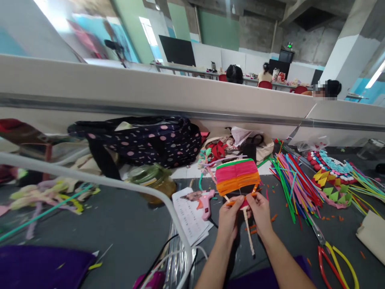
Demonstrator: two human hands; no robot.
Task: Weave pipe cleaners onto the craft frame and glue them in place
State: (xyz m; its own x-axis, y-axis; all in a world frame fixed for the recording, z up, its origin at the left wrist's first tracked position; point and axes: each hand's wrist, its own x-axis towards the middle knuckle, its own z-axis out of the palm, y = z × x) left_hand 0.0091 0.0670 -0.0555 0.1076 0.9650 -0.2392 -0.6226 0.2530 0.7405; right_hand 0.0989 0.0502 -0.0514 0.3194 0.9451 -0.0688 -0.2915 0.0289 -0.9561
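A striped fan-shaped craft piece [237, 176], with green, pink and orange bands, stands on a pale wrapped stick [249, 233]. Just below its orange band, my left hand [229, 216] pinches an orange pipe cleaner [231, 203] with thumb and forefinger. My right hand [260, 210] is closed at the other side of the frame, its fingertips on the orange strand close to the stick. Both hands nearly meet where the stick joins the fan. What lies behind the fingers is hidden. A pink glue gun [207, 204] lies to the left of my hands, on printed sheets [189, 220].
Bundled pipe cleaners [297, 180] and red-and-yellow-handled pliers [323, 245] lie on the right. Behind are a dotted bag [147, 140] and a glass jar [153, 180]. A white curved tube [162, 196] crosses the left foreground. A low partition [150, 88] borders the dark table [120, 228].
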